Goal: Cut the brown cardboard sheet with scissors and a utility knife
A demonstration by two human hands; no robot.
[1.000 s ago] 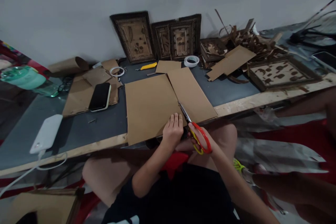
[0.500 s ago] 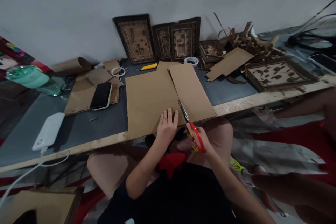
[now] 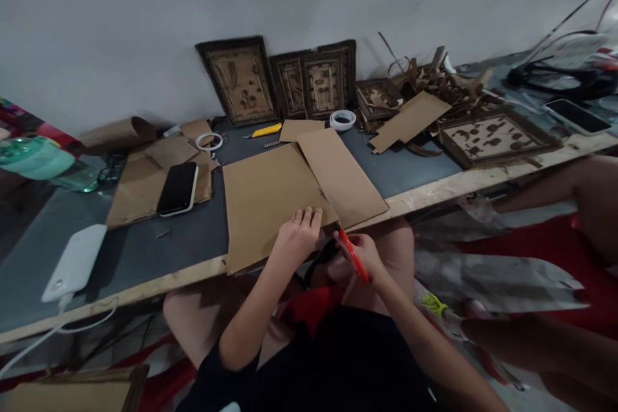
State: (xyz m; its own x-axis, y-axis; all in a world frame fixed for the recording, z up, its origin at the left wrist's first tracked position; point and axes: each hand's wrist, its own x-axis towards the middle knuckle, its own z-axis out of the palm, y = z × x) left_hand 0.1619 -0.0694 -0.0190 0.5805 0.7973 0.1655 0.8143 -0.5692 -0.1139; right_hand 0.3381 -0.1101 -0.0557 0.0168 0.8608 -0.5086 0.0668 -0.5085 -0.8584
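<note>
I saw one long grey surface (image 3: 145, 251) with a pale wooden edge running across the view. On it lay one big sheet of cardboard (image 3: 263, 196), cut most of the way into two panels that splayed apart at the far end, its near edge hanging over the surface's rim. Three dark framed pictures (image 3: 239, 80) leaned upright against the wall, and one more frame (image 3: 492, 135) lay flat to the right. I counted one black phone (image 3: 177, 188) resting on loose cardboard scraps at the left, one white power bank (image 3: 72, 262) nearer the rim, and two rolls of tape (image 3: 342, 119), well apart. My left hand (image 3: 297, 236) lay flat, fingers spread, pressing the left panel near the cut. My right hand (image 3: 361, 256) was clenched around the red handles of one pair of scissors (image 3: 350, 251), the blades at the near end of the cut.
</note>
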